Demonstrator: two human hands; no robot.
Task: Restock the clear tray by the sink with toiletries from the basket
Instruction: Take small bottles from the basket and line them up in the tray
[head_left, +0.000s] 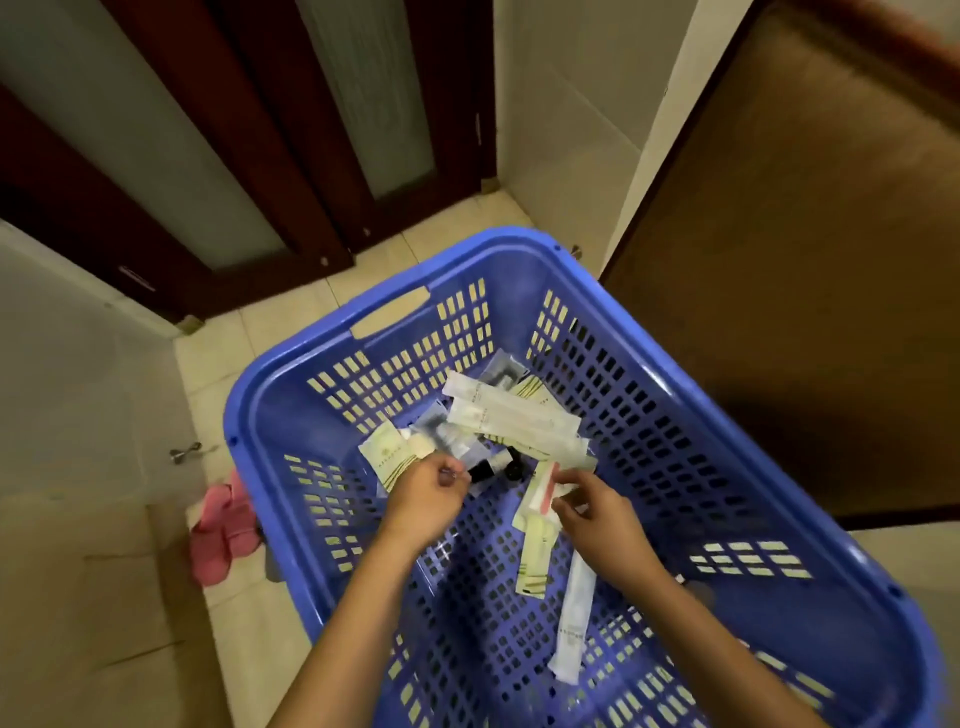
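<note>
In the basket (270, 400), right hand (597, 525) pinches a packet (546, 488); left hand (423, 501) curls, blurred.

The basket (519, 244) runs off-frame below (dark bottles (514, 470) half buried).

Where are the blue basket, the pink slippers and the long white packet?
blue basket (514, 270): head view, far wall.
pink slippers (218, 540): head view, middle of pair.
long white packet (571, 623): head view, its middle.

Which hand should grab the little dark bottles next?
Left, probably. The left hand sits right beside the bottles, while the right hand is busy pinching a packet.
</note>
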